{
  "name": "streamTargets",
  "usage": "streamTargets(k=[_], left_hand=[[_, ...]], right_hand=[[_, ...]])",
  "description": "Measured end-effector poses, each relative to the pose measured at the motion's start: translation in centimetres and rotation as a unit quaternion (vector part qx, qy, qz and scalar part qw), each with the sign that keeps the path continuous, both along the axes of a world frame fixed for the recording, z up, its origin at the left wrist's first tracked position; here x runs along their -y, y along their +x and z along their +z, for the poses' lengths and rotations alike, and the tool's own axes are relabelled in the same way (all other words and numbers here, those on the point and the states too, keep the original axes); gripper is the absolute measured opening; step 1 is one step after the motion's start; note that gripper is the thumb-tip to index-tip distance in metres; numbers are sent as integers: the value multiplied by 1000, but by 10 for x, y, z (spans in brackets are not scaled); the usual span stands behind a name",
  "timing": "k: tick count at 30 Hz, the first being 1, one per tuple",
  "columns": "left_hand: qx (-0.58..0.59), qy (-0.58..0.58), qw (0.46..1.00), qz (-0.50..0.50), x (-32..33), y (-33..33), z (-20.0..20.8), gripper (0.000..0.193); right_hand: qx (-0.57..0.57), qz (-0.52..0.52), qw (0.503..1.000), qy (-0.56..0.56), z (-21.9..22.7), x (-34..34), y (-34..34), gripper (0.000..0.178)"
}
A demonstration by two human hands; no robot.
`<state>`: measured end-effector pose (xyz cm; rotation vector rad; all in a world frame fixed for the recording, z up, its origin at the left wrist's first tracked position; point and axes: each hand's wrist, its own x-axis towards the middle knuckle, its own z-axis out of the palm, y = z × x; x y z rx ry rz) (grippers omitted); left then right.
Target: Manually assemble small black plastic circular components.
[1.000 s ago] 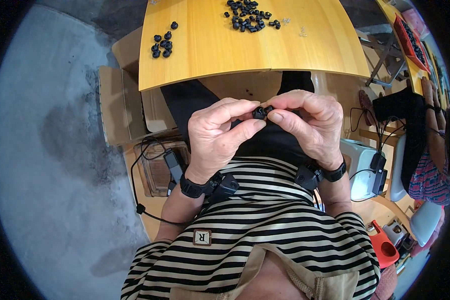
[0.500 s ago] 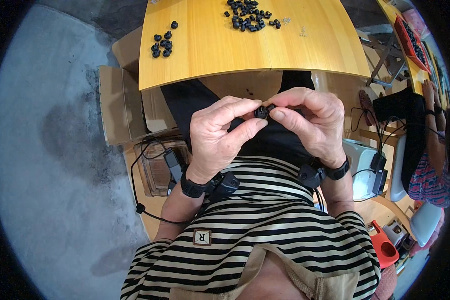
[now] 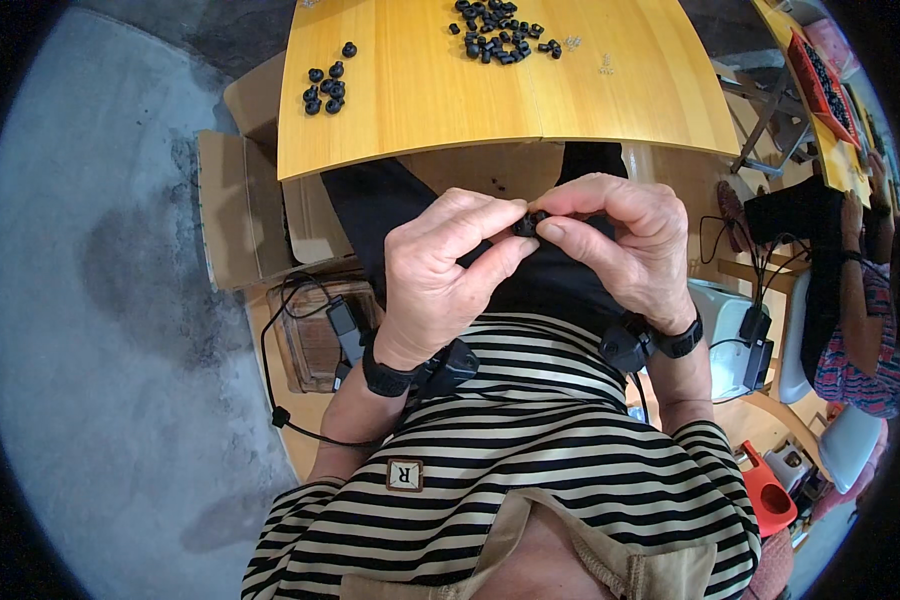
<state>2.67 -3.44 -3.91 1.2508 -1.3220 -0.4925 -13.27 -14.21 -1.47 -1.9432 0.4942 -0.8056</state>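
Note:
Above my lap, just off the table's near edge, a small round black plastic part [image 3: 530,225] is pinched between my two hands. My left hand [image 3: 435,265] grips its left side with thumb and forefinger. From the other side, the thumb and forefinger of my right hand [image 3: 625,235] close on it. Fingertips cover most of the part, so I cannot tell whether it is one piece or two joined. On the table lie a small group of black knob-like parts [image 3: 336,89] at the left and a larger heap of black pieces [image 3: 498,45] farther right.
Tiny clear pieces [image 3: 606,64] lie right of the heap on the wooden table [image 3: 410,110]. An open cardboard box [image 3: 235,205] stands at the left. Cables run beside a white box [image 3: 720,330] at the right. Another person's arm [image 3: 855,280] rests near a second table with a red tray [image 3: 820,90].
Both hands hold nearly the same place, with the black part turned slightly between the fingertips. At the far right, the other person's arm has shifted a little.

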Motion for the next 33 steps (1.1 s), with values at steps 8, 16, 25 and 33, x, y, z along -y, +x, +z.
streamTargets(k=[8,16,25,33], left_hand=[[-14,-5,1000,14,0,0,2,34],[-20,19,1000,-9,-3,0,6,35],[-62,14,998,-20,-3,0,1,35],[-28,16,999,-11,-3,0,6,35]], right_hand=[[19,15,1000,-13,-3,1,0,15],[67,18,996,59,-12,-4,-6,14],[75,19,992,95,-14,-6,-5,14],[74,13,994,76,-13,-5,-6,12]])
